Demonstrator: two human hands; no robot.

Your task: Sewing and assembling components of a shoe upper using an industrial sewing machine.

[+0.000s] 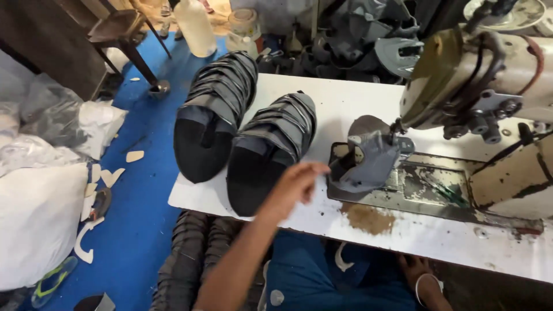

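My left hand (pixel 296 183) reaches out over the white table (pixel 345 103), fingers loosely apart and holding nothing, slightly blurred. It hovers at the near end of the right stack of black and grey shoe uppers (pixel 271 144). Its fingertips are just short of a grey shoe upper piece (pixel 368 161) that sits under the needle of the sewing machine (pixel 478 75). A second, similar stack of uppers (pixel 216 109) lies to the left. My right hand is out of view.
More stacked uppers (pixel 190 259) stand under the table's edge. White sacks (pixel 40 224) and cut scraps lie on the blue floor (pixel 144 144) at the left. A plastic bottle (pixel 196 26) and a wooden stool (pixel 121 29) stand behind. A sandalled foot (pixel 423 282) shows under the table.
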